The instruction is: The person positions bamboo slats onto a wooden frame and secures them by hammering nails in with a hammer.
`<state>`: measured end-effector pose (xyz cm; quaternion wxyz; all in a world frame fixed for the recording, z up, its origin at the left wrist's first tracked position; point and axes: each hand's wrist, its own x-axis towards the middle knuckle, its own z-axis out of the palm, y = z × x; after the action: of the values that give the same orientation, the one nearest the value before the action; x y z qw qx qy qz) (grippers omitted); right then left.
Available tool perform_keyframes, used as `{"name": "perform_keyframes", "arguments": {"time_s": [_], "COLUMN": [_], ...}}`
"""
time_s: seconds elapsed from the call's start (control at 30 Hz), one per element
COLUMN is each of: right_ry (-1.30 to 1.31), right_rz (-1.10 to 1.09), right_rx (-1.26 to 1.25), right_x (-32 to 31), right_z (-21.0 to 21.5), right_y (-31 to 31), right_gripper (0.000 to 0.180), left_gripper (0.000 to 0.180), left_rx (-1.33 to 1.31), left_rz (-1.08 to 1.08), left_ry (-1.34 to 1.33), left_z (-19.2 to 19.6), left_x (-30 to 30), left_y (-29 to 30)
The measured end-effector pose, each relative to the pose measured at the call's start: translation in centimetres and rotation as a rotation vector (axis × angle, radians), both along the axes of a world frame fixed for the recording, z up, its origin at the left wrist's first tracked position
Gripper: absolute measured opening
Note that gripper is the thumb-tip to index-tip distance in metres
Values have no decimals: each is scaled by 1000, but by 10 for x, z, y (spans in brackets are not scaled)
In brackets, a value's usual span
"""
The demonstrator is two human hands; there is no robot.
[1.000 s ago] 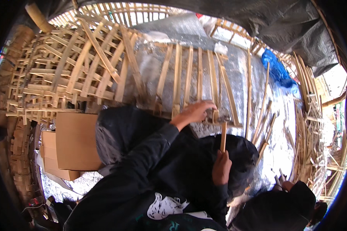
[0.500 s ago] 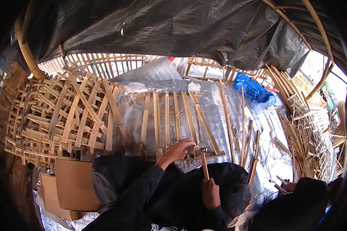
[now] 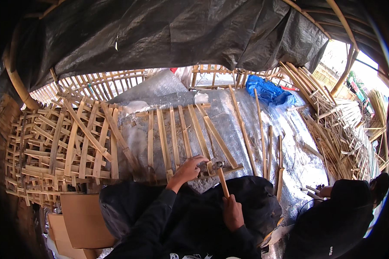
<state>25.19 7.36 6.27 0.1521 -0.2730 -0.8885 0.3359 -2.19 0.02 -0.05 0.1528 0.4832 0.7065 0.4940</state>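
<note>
In front of my lap lies a frame of bamboo slats [image 3: 162, 131], with upright strips set across a near and a far crosspiece. My left hand [image 3: 188, 170] rests at the near crosspiece, fingers bent together by the lower end of a slat; what they pinch is too small to make out. My right hand [image 3: 233, 214] is wrapped round the wooden handle of a hammer [image 3: 223, 183]. Its metal head [image 3: 219, 164] is up close to the near crosspiece, just right of my left fingers. A grey stone block [image 3: 201, 185] shows partly under that crosspiece.
Stacked bamboo lattice panels [image 3: 58, 142] stand at left above a cardboard box [image 3: 84, 220]. Loose strips [image 3: 242, 125] lie on the silver sheet [image 3: 298, 151], below a blue plastic bag [image 3: 270, 91]. A bamboo pile [image 3: 337, 134] and another person's dark-clothed leg [image 3: 333, 220] are at right.
The whole view has shifted, so the scene sits farther left. Both hands keep nearly the same place against the slat frame, and the hammer is still in my right hand.
</note>
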Motion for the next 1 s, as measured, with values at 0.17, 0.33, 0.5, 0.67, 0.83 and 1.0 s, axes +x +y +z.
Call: {"name": "perform_keyframes", "arguments": {"time_s": [0.17, 0.33, 0.5, 0.67, 0.83, 1.0], "right_ry": [9, -21, 44, 0, 43, -37], "right_rz": [-6, -24, -33, -3, 77, 36], "right_rx": [-6, -12, -47, -18, 80, 18], "right_x": [-2, -1, -4, -7, -6, -7], "right_z": [-4, -8, 7, 8, -1, -8], "right_y": [-1, -5, -6, -7, -1, 0], "right_gripper": [22, 23, 24, 23, 23, 23], "left_gripper": [54, 55, 55, 57, 58, 58], "left_rx": [-89, -123, -78, 4, -66, -29], "left_rz": [-19, -30, -7, -11, -18, 5], "left_ry": [-108, -167, -103, 14, -49, 14], "left_z": [5, 10, 9, -4, -5, -13], "left_x": [-1, 3, 4, 2, 1, -1], "left_y": [0, -1, 3, -2, 4, 8]}}
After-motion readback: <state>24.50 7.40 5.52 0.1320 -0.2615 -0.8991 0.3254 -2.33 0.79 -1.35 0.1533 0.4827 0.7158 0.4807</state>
